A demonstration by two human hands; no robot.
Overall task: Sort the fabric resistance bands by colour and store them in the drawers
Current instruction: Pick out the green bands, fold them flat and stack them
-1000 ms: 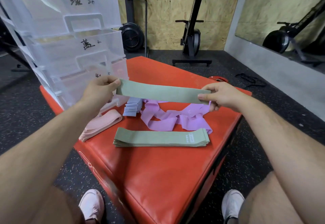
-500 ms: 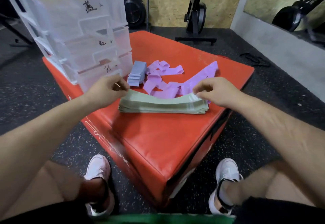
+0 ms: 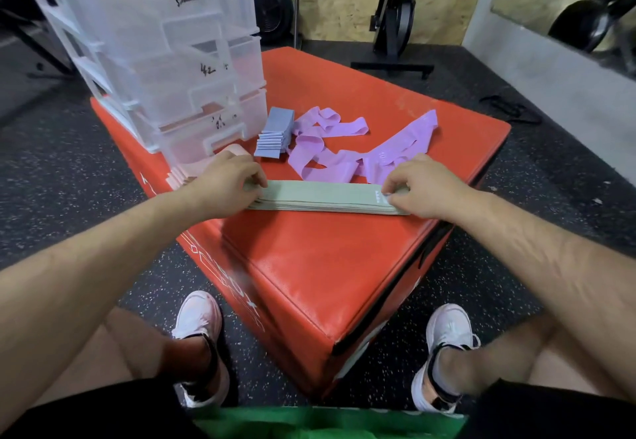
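Observation:
A flat stack of green bands (image 3: 320, 197) lies across the red padded box (image 3: 309, 266). My left hand (image 3: 225, 182) pinches the stack's left end, and my right hand (image 3: 418, 185) pinches its right end at the white print. Behind the stack lie loose purple bands (image 3: 330, 149) in a tangle and a neat pile of blue bands (image 3: 275, 132). Pink bands (image 3: 192, 170) sit partly hidden behind my left hand. The clear plastic drawer unit (image 3: 165, 46), with handwritten labels on its drawer fronts, stands at the box's back left.
Black speckled gym floor surrounds the box. My two feet in white shoes (image 3: 201, 338) rest on either side of its near corner. An exercise machine (image 3: 392, 18) stands by the back wall. A green object (image 3: 309, 421) shows at the bottom edge.
A second ago I held one green band stretched in the air between both hands. It has come down onto the green stack, and both hands now pinch the stack's ends.

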